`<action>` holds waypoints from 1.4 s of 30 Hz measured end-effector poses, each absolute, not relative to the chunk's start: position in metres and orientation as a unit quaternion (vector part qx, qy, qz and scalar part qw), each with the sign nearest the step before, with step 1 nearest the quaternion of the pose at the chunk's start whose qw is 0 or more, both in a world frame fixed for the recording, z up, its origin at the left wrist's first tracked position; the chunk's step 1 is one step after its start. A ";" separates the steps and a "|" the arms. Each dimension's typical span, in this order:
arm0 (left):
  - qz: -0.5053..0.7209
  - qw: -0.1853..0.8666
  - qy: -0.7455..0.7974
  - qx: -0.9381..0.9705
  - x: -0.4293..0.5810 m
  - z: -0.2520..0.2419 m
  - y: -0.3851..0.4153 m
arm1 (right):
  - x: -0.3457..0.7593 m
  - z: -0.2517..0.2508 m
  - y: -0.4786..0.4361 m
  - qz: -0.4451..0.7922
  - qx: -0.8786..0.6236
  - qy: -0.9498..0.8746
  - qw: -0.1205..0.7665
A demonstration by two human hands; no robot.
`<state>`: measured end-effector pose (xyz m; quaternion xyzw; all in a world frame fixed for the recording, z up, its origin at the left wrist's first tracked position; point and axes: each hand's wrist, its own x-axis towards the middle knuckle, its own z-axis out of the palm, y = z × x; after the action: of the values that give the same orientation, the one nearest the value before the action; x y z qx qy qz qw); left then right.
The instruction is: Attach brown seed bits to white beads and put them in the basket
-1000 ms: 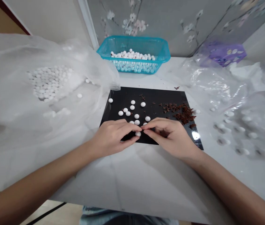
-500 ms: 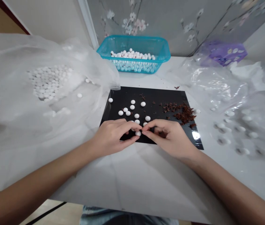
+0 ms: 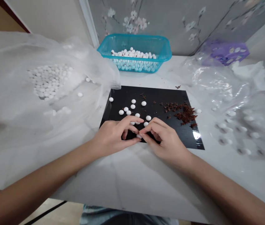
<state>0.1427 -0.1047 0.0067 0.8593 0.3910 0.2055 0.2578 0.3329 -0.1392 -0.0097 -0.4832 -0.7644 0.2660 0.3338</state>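
My left hand (image 3: 112, 136) and my right hand (image 3: 167, 140) meet fingertip to fingertip at the near edge of a black mat (image 3: 160, 93). Between the fingertips of both hands sits one small white bead (image 3: 139, 136), pinched from both sides and partly hidden. Several more loose white beads (image 3: 132, 106) lie on the mat just beyond my fingers. A pile of dark brown crumbs (image 3: 182, 113) is on the right half of the mat.
A teal basket (image 3: 162, 51) with white beads stands behind the mat. A clear plastic bag (image 3: 10, 103) holding many white beads (image 3: 49, 79) covers the left side. Another plastic sheet (image 3: 244, 103) with scattered beads and a purple basket (image 3: 226, 51) lie right.
Both hands have drawn slightly towards me and closer together. My left forefinger has lifted and arched over the bead, and my right fingers have curled in more tightly.
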 end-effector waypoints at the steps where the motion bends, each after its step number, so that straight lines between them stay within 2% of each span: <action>1: 0.205 0.258 0.389 0.860 0.142 0.007 -0.105 | 0.333 -0.009 -0.140 0.268 -0.478 -0.765 0.339; 10: 0.195 0.246 0.385 0.868 0.142 0.006 -0.105 | 0.333 -0.005 -0.140 0.301 -0.439 -0.764 0.364; 14: 0.195 0.265 0.387 0.862 0.142 0.006 -0.105 | 0.333 -0.006 -0.142 0.294 -0.432 -0.783 0.338; 21: 0.188 0.300 0.398 0.846 0.144 0.009 -0.107 | 0.333 0.000 -0.146 0.208 -0.391 -0.844 0.303; 42: 0.160 0.292 0.403 0.853 0.144 0.010 -0.105 | 0.327 0.005 -0.141 0.243 -0.443 -0.829 0.240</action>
<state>0.1445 -0.1051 0.0104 0.8527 0.4026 0.1604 0.2916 0.3266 -0.1406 0.0048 -0.4434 -0.8288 0.2428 0.2399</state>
